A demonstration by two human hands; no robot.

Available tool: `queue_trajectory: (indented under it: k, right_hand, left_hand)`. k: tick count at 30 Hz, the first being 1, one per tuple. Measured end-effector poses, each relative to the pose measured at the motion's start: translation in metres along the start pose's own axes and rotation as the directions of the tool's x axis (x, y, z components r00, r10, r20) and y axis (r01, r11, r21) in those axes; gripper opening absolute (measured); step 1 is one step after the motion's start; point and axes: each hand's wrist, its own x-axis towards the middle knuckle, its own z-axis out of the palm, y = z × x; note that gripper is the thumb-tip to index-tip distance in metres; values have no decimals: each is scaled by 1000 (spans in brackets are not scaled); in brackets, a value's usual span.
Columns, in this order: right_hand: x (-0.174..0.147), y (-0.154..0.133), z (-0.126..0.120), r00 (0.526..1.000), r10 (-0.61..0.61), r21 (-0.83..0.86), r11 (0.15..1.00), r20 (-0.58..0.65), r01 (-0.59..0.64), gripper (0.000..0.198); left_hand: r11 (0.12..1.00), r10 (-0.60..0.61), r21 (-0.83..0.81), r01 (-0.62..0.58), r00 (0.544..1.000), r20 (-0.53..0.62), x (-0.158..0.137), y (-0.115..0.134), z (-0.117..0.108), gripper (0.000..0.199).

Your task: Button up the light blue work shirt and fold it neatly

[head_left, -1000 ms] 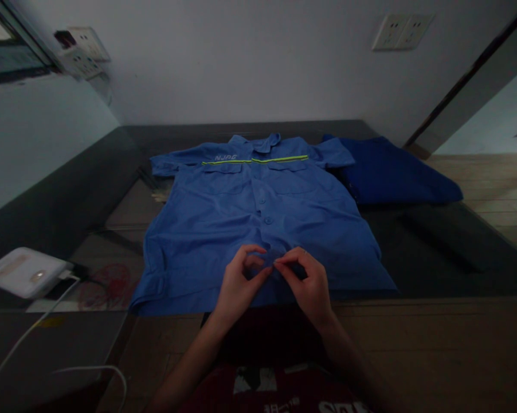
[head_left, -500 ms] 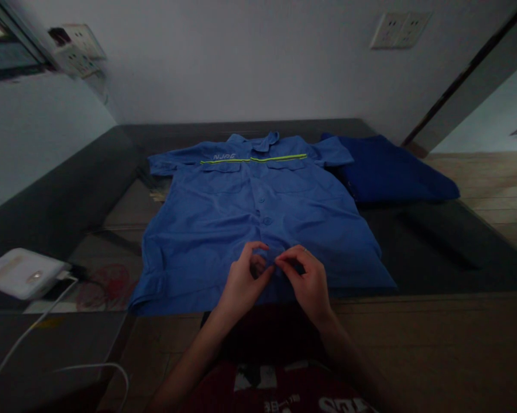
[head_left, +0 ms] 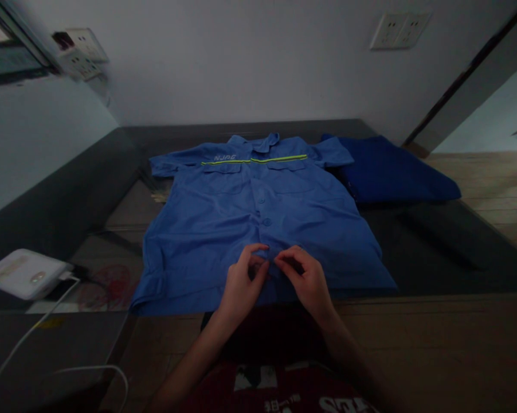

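A blue short-sleeved work shirt point(head_left: 215, 229) lies spread front up, its collar at the far side and a yellow-green stripe across the chest. Down its middle runs the buttoned front, with a button point(head_left: 266, 222) showing just beyond my fingers. My left hand point(head_left: 245, 275) is curled at the lower front edge, thumb and forefinger closing on the cloth. Beside it, my right hand point(head_left: 305, 278) pinches the same front strip between thumb and forefinger. The fingers cover whatever small part of the shirt lies between them.
Folded dark blue cloth point(head_left: 396, 169) rests on the dark table point(head_left: 430, 241) at the right. A white power bank point(head_left: 24, 273) with a white cable point(head_left: 39, 321) sits at the left. Wall sockets point(head_left: 399, 30) are behind, and the table's front edge is close to me.
The left thumb has come up closer to the left forefinger. Both hands stay at the same spot on the shirt front, and the shirt lies as before.
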Motion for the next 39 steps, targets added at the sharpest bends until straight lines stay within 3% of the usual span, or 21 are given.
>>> queue_trajectory:
  k: [7,16,28,34,39]
  right_hand:
    - [-3,1,-1,998,-44,-52,998,-50,42,12]
    - [-2,3,1,999,-46,-97,994,-3,46,10]
    - [-1,5,0,1000,-23,-90,996,4,23,7]
    - [-2,0,0,999,-35,-71,997,-35,33,8]
    - [-4,0,-1,998,-68,-86,994,1,67,7]
  left_hand:
    - [1000,23,4,-23,1000,-11,-2,0,-3,24]
    - [990,85,116,-81,996,-35,1,-8,-1,29]
    - [989,126,77,-125,992,-16,-2,-5,-3,27]
    - [987,149,63,-145,987,-61,-3,-3,-5,24]
    - [982,177,79,-172,982,-71,-3,-3,-5,23]
